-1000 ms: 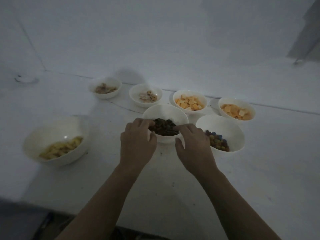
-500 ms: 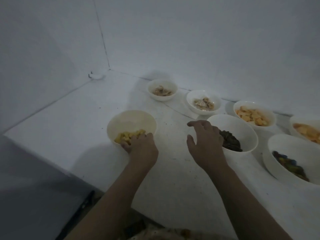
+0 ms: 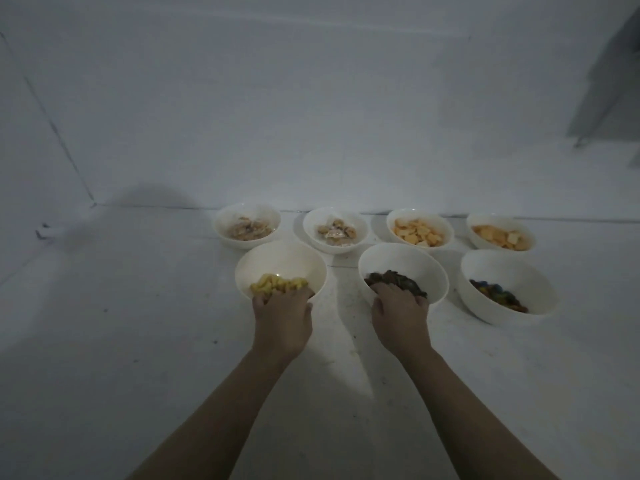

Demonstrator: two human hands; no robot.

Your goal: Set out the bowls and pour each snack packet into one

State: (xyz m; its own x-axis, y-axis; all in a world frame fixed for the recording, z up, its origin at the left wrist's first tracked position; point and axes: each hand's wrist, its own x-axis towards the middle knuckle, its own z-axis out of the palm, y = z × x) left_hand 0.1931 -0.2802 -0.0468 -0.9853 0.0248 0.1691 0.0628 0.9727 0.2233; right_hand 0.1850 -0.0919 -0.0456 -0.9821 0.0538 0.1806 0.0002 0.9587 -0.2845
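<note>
Several white bowls stand on a white surface in two rows. My left hand (image 3: 281, 317) grips the near rim of the bowl of yellow puffs (image 3: 280, 261) at the front left. My right hand (image 3: 401, 311) grips the near rim of the bowl of dark brown snack (image 3: 403, 263) in the front middle. To the right stands a bowl of coloured candies (image 3: 502, 271). In the back row are two bowls of pale brown pieces (image 3: 246, 211) (image 3: 335, 216) and two bowls of orange crackers (image 3: 419, 218) (image 3: 500, 223). No snack packet is visible.
A white wall rises right behind the back row, with a corner at the far left. A small dark-and-white object (image 3: 43, 232) lies near that corner. A grey stand (image 3: 602, 81) is at the upper right. The white surface (image 3: 138, 341) extends left and toward me.
The yellow puffs bowl has moved from the far left into the front row beside the dark snack bowl, with my left hand on it. My right hand has closed on the dark snack bowl's rim.
</note>
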